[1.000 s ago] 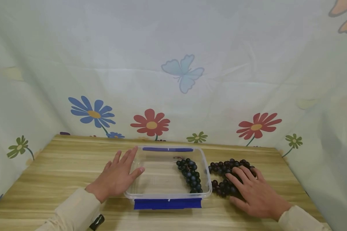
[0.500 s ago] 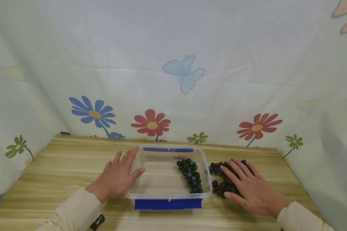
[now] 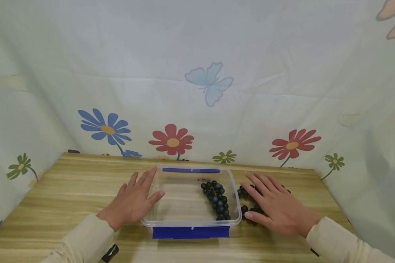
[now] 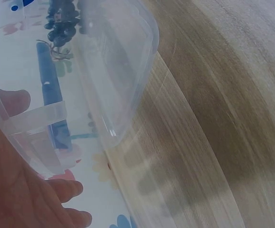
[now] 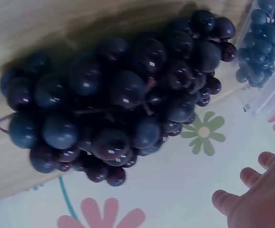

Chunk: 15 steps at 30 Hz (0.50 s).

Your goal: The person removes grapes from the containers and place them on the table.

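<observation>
My left hand (image 3: 131, 201) rests at the left rim of a clear plastic storage box (image 3: 176, 222), fingers straight and thumb reaching over the rim. In the left wrist view the thumb (image 4: 16, 102) shows past the clear rim. Inside the box, along its right side, lies a bunch of dark grapes (image 3: 218, 201) with a thin stem. My right hand (image 3: 278, 206) spreads flat over more dark grapes (image 5: 128, 90) lying on the table just right of the box. It partly hides them in the head view; the right wrist view shows them whole, with the fingers apart from them.
The box has blue side clips (image 3: 191, 232) and no lid on it. A light wood table (image 3: 75, 190) carries everything. Behind and at both sides hangs a pale cloth (image 3: 151, 73) printed with flowers and butterflies.
My right hand has moved left over the loose grapes toward the box, and its fingers have straightened. My left hand, the box and the grapes stay in place.
</observation>
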Each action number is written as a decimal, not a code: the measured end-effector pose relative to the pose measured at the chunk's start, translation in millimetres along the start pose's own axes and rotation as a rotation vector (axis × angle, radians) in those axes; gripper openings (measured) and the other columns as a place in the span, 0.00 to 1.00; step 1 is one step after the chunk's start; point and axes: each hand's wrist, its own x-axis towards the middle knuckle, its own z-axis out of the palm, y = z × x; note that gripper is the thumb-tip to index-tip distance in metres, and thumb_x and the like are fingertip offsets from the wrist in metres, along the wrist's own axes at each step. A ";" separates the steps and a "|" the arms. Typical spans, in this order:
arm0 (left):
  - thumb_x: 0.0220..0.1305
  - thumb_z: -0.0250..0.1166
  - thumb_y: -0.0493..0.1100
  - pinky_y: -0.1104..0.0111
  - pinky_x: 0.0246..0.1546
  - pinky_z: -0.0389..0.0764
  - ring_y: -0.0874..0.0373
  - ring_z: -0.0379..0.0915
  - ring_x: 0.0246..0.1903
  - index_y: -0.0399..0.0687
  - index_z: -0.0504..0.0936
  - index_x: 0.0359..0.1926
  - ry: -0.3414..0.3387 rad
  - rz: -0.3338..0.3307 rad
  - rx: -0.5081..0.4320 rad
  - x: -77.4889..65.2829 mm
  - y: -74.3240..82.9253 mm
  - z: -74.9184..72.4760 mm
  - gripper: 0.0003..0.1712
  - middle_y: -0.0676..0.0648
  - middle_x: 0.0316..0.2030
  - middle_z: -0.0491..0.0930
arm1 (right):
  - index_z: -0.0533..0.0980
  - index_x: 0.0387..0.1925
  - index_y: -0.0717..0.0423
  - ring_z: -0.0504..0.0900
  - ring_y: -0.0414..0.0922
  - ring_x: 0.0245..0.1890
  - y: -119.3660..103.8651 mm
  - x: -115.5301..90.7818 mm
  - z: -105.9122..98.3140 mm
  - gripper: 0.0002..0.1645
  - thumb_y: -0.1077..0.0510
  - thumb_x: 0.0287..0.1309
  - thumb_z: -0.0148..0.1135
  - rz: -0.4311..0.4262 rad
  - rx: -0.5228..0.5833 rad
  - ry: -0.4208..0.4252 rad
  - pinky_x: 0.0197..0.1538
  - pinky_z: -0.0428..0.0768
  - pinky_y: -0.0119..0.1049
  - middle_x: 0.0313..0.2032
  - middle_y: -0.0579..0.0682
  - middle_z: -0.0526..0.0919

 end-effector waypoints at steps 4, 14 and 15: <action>0.75 0.46 0.73 0.22 0.70 0.48 0.23 0.36 0.80 0.53 0.42 0.85 -0.002 -0.001 -0.002 0.3 0.3 -0.4 0.51 0.34 0.83 0.49 | 0.47 0.84 0.39 0.52 0.55 0.84 -3.9 7.2 -5.2 0.47 0.28 0.75 0.45 -0.033 0.005 -0.006 0.83 0.46 0.55 0.85 0.48 0.47; 0.77 0.49 0.70 0.22 0.70 0.48 0.23 0.36 0.80 0.53 0.42 0.85 0.001 0.000 -0.006 1.1 0.0 -1.2 0.49 0.34 0.82 0.50 | 0.39 0.85 0.37 0.48 0.56 0.85 -16.8 32.4 -19.9 0.49 0.27 0.75 0.43 -0.112 0.016 -0.051 0.82 0.52 0.59 0.85 0.52 0.43; 0.77 0.49 0.69 0.22 0.70 0.48 0.23 0.36 0.80 0.53 0.42 0.85 0.000 -0.002 -0.006 1.0 0.0 -1.3 0.49 0.34 0.82 0.50 | 0.39 0.85 0.37 0.47 0.56 0.85 -18.5 35.4 -21.3 0.49 0.26 0.75 0.43 -0.119 0.025 -0.057 0.83 0.52 0.59 0.85 0.51 0.42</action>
